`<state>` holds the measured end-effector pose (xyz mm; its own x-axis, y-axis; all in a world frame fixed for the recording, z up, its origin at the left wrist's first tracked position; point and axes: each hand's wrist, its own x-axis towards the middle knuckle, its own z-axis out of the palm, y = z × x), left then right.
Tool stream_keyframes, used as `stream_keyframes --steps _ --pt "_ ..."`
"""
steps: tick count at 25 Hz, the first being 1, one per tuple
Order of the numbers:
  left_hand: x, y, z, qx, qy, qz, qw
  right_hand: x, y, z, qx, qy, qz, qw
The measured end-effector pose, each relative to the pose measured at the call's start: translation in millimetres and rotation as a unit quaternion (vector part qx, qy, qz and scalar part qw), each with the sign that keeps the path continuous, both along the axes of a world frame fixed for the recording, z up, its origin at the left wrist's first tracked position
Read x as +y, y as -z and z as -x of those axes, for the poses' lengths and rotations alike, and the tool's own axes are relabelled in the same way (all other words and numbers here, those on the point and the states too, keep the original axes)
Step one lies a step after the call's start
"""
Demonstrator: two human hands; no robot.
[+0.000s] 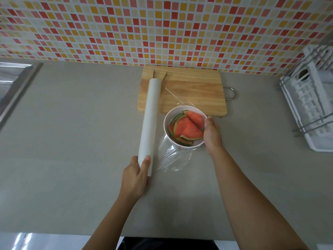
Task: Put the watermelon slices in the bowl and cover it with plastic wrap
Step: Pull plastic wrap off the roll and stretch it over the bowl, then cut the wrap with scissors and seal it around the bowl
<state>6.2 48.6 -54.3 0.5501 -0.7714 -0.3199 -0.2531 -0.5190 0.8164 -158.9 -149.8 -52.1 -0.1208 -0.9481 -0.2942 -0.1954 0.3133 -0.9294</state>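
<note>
- Left hand [136, 175]: fingers and thumb curl round the near end of the plastic wrap roll [151, 120], gripping it above the grey counter [72, 123].
- Plastic wrap roll: a long white tube running away from the person. Its far end lies over the left part of the cutting board [191, 87].
- Plastic film [177, 159]: a clear sheet spreads to the right of the roll, with creased, shiny folds on the counter near the person. It appears to pass beneath the bowl, though its transparency makes the edges hard to trace.
- Cutting board: pale wood, flat on the counter against the mosaic tile wall [162, 29], with a metal loop handle on its right edge.
- Bowl [164, 123]: white and upright, just in front of the board's near edge and not yet covered.
- Watermelon slices [187, 127]: red wedges with green rinds, piled inside the bowl.
- Right hand [212, 134]: grips the bowl's right rim, fingers curled over the edge.
- Dish rack [310, 109]: white, with wire rails, at the far right of the counter, well apart from the bowl.
</note>
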Motion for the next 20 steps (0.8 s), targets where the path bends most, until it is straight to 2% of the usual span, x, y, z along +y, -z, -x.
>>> stream_keyframes --steps 9,16,19,20 --pt "1.6 2.9 0.7 -0.055 -0.02 0.06 0.997 2.5 -7.7 -2.4 0.007 0.01 0.008 1.0" --pt "0.8 7.4 -2.4 -0.069 -0.003 0.065 0.996 3.7 -11.9 0.2 0.044 -0.022 -0.007 0.999" --pt "0.9 11.2 -4.3 -0.061 0.005 0.068 0.996 5.9 -23.6 13.8 0.005 -0.046 -0.045 0.998" --pt "0.9 11.8 -4.9 -0.058 0.006 0.069 0.996 11.7 -27.5 24.5 0.049 -0.033 -0.026 0.998"
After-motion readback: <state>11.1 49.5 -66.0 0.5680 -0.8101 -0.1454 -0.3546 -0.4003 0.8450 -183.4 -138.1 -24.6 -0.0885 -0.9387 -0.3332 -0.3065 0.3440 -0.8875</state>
